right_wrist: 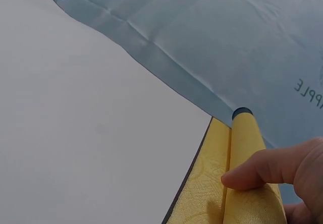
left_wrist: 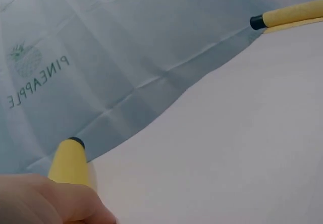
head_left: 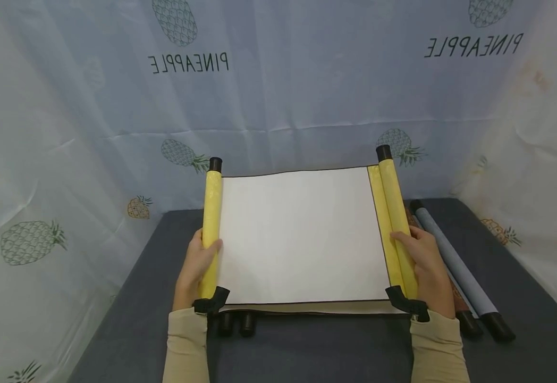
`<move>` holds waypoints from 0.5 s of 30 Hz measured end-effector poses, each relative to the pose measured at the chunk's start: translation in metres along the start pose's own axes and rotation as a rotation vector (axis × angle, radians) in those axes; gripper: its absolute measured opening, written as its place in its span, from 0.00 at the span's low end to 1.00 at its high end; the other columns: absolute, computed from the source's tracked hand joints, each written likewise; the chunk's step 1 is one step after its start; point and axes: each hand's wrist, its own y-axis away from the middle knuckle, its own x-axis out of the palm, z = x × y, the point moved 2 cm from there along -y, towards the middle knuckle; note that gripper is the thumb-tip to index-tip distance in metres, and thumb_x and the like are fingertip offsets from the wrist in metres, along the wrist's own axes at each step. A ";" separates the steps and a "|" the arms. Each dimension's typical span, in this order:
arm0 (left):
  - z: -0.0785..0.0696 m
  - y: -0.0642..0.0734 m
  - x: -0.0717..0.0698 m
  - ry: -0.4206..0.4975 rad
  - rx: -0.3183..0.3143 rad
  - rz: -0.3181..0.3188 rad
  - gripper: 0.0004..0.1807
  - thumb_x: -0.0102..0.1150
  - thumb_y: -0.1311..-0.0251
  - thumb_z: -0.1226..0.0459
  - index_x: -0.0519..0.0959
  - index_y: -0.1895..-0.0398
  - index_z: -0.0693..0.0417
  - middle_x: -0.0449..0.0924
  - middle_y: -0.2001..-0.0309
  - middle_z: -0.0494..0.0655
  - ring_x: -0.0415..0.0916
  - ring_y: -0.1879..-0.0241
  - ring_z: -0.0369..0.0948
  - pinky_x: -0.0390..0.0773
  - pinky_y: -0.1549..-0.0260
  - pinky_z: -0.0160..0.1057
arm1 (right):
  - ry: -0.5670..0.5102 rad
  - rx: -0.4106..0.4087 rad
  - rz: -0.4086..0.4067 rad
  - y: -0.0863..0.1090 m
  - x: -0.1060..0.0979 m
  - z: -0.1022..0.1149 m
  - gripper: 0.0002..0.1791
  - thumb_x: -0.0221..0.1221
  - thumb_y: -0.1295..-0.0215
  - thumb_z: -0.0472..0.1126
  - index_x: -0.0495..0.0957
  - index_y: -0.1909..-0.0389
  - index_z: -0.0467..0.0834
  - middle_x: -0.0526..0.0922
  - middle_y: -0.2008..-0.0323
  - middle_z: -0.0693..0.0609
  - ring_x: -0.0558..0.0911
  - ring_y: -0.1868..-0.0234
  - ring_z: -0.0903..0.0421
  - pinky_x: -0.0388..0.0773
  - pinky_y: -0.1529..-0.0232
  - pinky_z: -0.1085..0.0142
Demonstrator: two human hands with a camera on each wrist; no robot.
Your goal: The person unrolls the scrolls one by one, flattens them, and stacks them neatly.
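Note:
A yellow hanging scroll (head_left: 302, 234) with black end knobs is spread sideways above the dark table, its white sheet facing me. My left hand (head_left: 197, 266) grips the left roll (head_left: 212, 213), thumb over its front. The right hand (head_left: 424, 260) holds the right roll (head_left: 395, 207), its thumb pressed on the yellow band beside the roll. In the left wrist view the left hand (left_wrist: 55, 199) wraps the yellow roll (left_wrist: 70, 163) below its black knob. The right wrist view shows the right thumb (right_wrist: 252, 171) lying across the patterned yellow roll (right_wrist: 255, 204).
On the dark table (head_left: 307, 351), a grey rolled scroll (head_left: 455, 260) and a reddish-brown one (head_left: 459, 302) lie right of the right hand. Two black knobs (head_left: 247, 324) poke out beneath the open sheet. A pineapple-printed curtain (head_left: 297, 96) stands behind and along both sides.

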 end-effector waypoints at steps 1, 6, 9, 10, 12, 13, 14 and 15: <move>0.000 0.000 0.001 -0.011 0.003 -0.011 0.36 0.50 0.32 0.59 0.49 0.26 0.60 0.67 0.44 0.60 0.68 0.54 0.48 0.68 0.60 0.37 | -0.001 0.002 0.000 0.000 0.000 0.000 0.38 0.54 0.33 0.52 0.57 0.28 0.38 0.74 0.63 0.58 0.75 0.68 0.65 0.77 0.66 0.70; -0.001 0.000 0.001 -0.060 -0.010 -0.056 0.45 0.65 0.42 0.54 0.54 0.28 0.61 0.69 0.45 0.61 0.70 0.55 0.49 0.71 0.63 0.37 | 0.004 0.020 -0.007 0.000 -0.003 -0.002 0.38 0.55 0.33 0.52 0.57 0.28 0.39 0.74 0.62 0.57 0.75 0.68 0.65 0.76 0.66 0.70; 0.000 0.000 0.000 -0.076 -0.025 -0.062 0.47 0.69 0.46 0.54 0.55 0.29 0.62 0.70 0.44 0.61 0.71 0.54 0.50 0.72 0.63 0.38 | 0.001 0.034 -0.010 0.000 -0.006 -0.005 0.38 0.55 0.33 0.53 0.57 0.27 0.40 0.74 0.62 0.57 0.75 0.68 0.65 0.76 0.66 0.69; 0.000 0.000 0.000 -0.078 -0.023 -0.066 0.45 0.68 0.46 0.55 0.56 0.29 0.62 0.70 0.45 0.61 0.71 0.55 0.50 0.72 0.63 0.38 | -0.003 0.040 -0.013 -0.001 -0.006 -0.005 0.39 0.55 0.34 0.53 0.57 0.27 0.40 0.74 0.62 0.57 0.75 0.68 0.65 0.77 0.66 0.69; 0.000 0.000 0.001 -0.078 -0.024 -0.069 0.40 0.65 0.44 0.57 0.59 0.32 0.62 0.71 0.48 0.61 0.72 0.57 0.49 0.72 0.65 0.37 | -0.005 0.047 -0.015 -0.001 -0.008 -0.006 0.39 0.55 0.34 0.53 0.56 0.27 0.41 0.74 0.62 0.57 0.75 0.68 0.65 0.77 0.66 0.69; 0.001 -0.001 0.002 -0.077 -0.020 -0.072 0.38 0.64 0.43 0.57 0.60 0.33 0.62 0.71 0.49 0.61 0.72 0.59 0.48 0.71 0.66 0.36 | -0.008 0.051 -0.013 -0.002 -0.009 -0.006 0.39 0.55 0.34 0.53 0.56 0.26 0.42 0.74 0.62 0.57 0.75 0.68 0.65 0.77 0.66 0.69; 0.001 -0.001 0.002 -0.073 -0.022 -0.074 0.35 0.62 0.42 0.58 0.62 0.34 0.62 0.71 0.51 0.60 0.71 0.60 0.47 0.71 0.68 0.35 | -0.011 0.052 -0.014 -0.002 -0.009 -0.007 0.39 0.55 0.34 0.53 0.56 0.26 0.42 0.74 0.62 0.58 0.76 0.68 0.65 0.77 0.66 0.69; 0.002 0.000 0.003 -0.066 -0.024 -0.076 0.34 0.61 0.41 0.58 0.62 0.35 0.61 0.71 0.52 0.59 0.71 0.61 0.46 0.70 0.68 0.35 | -0.015 0.051 -0.011 -0.002 -0.009 -0.007 0.40 0.56 0.34 0.53 0.55 0.26 0.42 0.74 0.63 0.58 0.76 0.68 0.66 0.77 0.66 0.69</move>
